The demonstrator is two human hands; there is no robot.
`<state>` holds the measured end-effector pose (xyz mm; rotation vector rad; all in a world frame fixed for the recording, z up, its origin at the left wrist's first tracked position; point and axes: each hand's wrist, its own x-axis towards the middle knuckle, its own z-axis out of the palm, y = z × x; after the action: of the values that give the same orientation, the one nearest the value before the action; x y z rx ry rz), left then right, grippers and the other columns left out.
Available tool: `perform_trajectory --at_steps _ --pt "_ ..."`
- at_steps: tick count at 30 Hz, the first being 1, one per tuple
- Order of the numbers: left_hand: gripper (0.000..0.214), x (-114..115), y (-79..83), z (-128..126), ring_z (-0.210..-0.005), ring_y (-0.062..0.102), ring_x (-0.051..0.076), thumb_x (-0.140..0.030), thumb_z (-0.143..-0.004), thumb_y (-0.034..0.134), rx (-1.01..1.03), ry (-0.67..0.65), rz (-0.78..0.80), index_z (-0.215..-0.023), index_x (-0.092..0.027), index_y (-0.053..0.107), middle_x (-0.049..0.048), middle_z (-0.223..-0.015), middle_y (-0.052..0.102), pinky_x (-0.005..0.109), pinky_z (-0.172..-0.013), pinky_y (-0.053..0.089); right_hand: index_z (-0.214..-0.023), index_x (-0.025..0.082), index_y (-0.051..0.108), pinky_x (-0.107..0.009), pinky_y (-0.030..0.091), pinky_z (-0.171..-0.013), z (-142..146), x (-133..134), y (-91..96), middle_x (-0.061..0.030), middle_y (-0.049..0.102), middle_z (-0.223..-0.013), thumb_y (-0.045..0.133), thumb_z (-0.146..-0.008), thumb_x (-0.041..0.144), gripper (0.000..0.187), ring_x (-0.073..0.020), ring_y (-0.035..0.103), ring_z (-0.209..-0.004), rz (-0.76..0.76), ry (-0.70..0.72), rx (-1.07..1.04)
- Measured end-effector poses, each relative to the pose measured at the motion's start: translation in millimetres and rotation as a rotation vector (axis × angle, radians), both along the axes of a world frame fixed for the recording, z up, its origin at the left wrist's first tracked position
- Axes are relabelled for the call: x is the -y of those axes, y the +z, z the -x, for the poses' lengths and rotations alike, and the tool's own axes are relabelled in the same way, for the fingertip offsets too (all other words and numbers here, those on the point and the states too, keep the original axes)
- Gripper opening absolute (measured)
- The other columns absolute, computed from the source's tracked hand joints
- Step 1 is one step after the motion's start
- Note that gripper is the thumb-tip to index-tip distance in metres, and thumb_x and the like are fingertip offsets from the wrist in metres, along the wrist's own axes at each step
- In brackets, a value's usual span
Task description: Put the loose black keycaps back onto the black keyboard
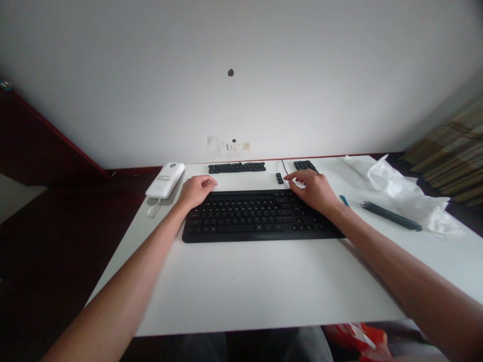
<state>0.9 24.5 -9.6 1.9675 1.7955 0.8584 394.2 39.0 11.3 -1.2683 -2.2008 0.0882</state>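
A black keyboard (241, 216) lies across the middle of the white table. At its back left corner rests my left hand (196, 192), fingers curled in with the thumb close to them; the inside of the hand is hidden. My right hand (312, 190) is over the keyboard's back right part, thumb and fingers apart, and hides the keys beneath. Just left of its fingertips sits a small group of black keycaps (279, 178). Farther back are rows of black keycaps (237, 168), and another block of keycaps (305, 165) lies behind my right hand.
On the left stands a white power bank (166, 180) with a short cable. To the right lie a small blue item (343, 200), a dark slim tool (391, 216) and crumpled white plastic (405, 188). A wall with sockets (239, 146) rises behind the table (234, 286).
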Motion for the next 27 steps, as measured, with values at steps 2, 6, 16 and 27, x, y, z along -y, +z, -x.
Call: perform_trajectory --at_steps 2,6,16,27 --pt "0.024 0 0.1 0 -0.086 0.071 0.022 -0.038 -0.090 0.060 0.004 0.005 -0.002 -0.090 -0.024 0.080 0.0036 -0.095 0.081 0.030 -0.078 0.049 -0.114 0.021 0.078 -0.043 0.057 -0.088 1 -7 -7.5 -0.0070 0.079 -0.105 0.059 -0.094 0.031 0.029 -0.0263 0.070 -0.096 -0.007 0.024 -0.018" --pt "0.023 0 -0.3 -1 -0.084 0.070 0.022 -0.037 -0.090 0.062 0.016 0.008 -0.003 -0.090 -0.025 0.081 0.0041 -0.094 0.081 0.030 -0.076 0.047 -0.111 0.022 0.078 -0.044 0.056 -0.094 1 -16 -13.1 -0.0066 0.079 -0.111 0.063 -0.095 0.036 0.026 -0.0270 0.070 -0.102 0.020 0.036 -0.042" --pt "0.024 2 -0.1 0 -0.080 0.070 0.022 -0.037 -0.090 0.063 0.013 0.025 -0.017 -0.091 -0.023 0.083 0.0056 -0.092 0.080 0.029 -0.070 0.044 -0.108 0.020 0.080 -0.039 0.058 -0.082 1 -20 -16.1 -0.0098 0.078 -0.110 0.057 -0.098 0.033 0.028 -0.0225 0.071 -0.085 0.071 0.029 -0.090" --pt "0.022 3 -0.5 1 -0.090 0.072 0.024 -0.036 -0.089 0.065 0.052 0.021 -0.030 -0.091 -0.024 0.083 0.0063 -0.098 0.081 0.030 -0.080 0.050 -0.110 0.018 0.079 -0.036 0.053 -0.084 18 -46 1.3 -0.0092 0.079 -0.098 0.055 -0.098 0.035 0.032 -0.0233 0.071 -0.085 0.026 -0.166 0.003"
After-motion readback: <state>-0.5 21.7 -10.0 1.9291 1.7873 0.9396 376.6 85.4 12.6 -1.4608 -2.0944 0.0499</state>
